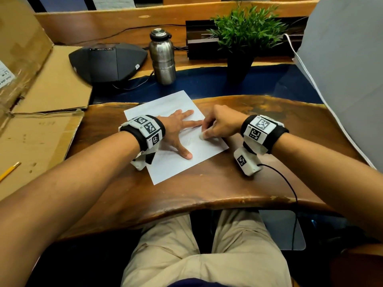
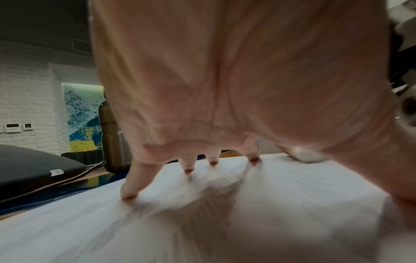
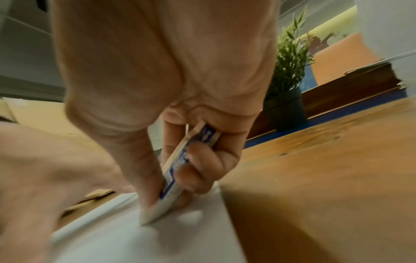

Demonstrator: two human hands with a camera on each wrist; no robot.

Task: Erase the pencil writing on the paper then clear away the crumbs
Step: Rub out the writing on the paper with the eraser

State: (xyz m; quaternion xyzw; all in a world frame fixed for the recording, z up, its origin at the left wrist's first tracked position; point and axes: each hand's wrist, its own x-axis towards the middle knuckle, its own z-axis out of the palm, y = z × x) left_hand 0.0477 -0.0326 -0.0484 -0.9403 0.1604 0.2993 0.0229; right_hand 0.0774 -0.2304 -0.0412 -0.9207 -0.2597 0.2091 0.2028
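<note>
My left hand (image 1: pixel 176 129) lies flat, fingers (image 2: pixel 130 185) spread and pressing down. My right hand (image 1: pixel 219 125) curls tight, thumb and fingers (image 3: pixel 202 170) pinching, knuckles up.

you're at an office desk (image 1: pixel 207 189): a conference phone (image 1: pixel 107 61), a steel bottle (image 1: pixel 162 56) and a potted plant (image 1: pixel 244 36) sit beside flattened cardboard (image 1: pixel 41 129), white brick wall (image 2: pixel 24 92) behind.

The white paper (image 1: pixel 187 160) lies flat on the wooden desk (image 1: pixel 217 187), turned at an angle, with its far corner over the blue strip. Faint pencil writing (image 1: pixel 191 139) shows near the middle. The white eraser (image 1: pixel 202 136), in a blue-printed sleeve, stands tilted with its tip on the paper near the right edge.
</note>
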